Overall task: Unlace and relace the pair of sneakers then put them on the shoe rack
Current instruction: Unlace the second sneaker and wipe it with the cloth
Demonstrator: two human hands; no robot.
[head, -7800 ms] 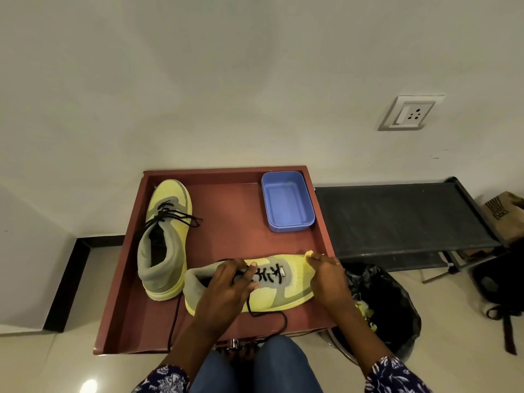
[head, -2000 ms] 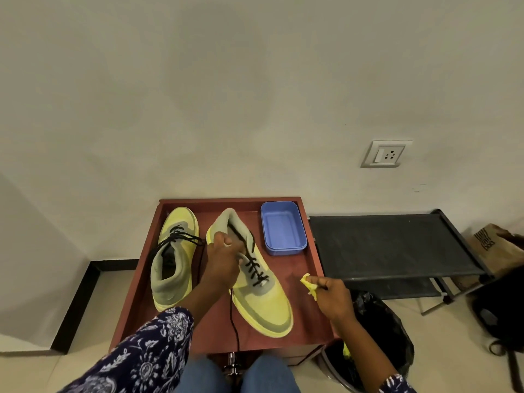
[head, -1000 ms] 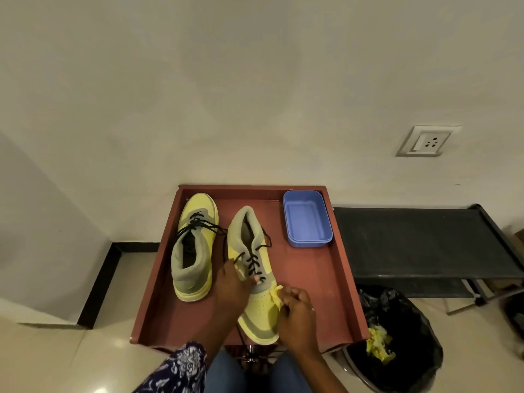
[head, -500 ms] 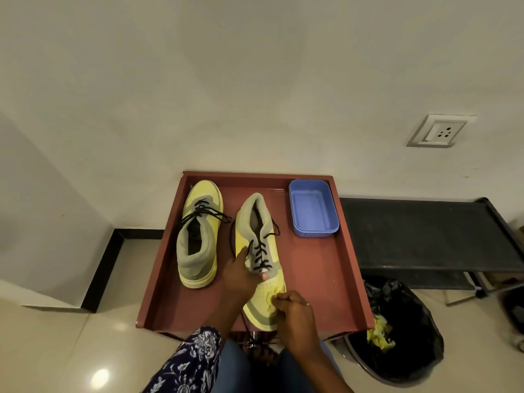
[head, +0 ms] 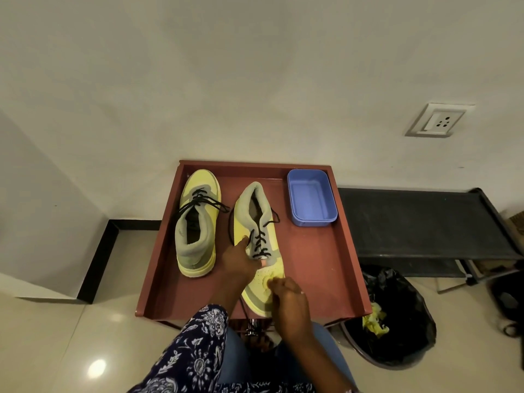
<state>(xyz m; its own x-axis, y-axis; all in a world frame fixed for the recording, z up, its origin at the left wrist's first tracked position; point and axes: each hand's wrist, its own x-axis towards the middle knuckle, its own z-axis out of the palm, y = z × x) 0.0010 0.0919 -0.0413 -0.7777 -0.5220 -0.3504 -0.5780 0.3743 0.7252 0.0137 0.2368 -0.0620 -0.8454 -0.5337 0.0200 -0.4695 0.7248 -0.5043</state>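
Head view: two yellow-grey sneakers sit on the red tray [head: 320, 256]. The near sneaker [head: 259, 245] lies with its long axis running away from the person, toe toward the front edge of the tray, heel opening toward the wall. The far-left sneaker [head: 197, 222] lies parallel beside it but reversed, toe at the wall, black laces tied loosely. Left hand [head: 236, 260] rests against the near sneaker's left side at the lace row, fingers curled over the black laces [head: 259, 239]; one lace end hangs off the front of the tray. Right hand [head: 286, 293] sits on the toe cap, fingers bent down onto it; whether it pinches something small there I cannot tell. Laces lie just ahead of the left fingers, so the left hand is nearer for pulling them; right hand looks set to steady the toe. Shoe rack [head: 419, 222] stands right of the tray, top shelf bare. Blue container [head: 310, 198] is at the tray's far right corner.
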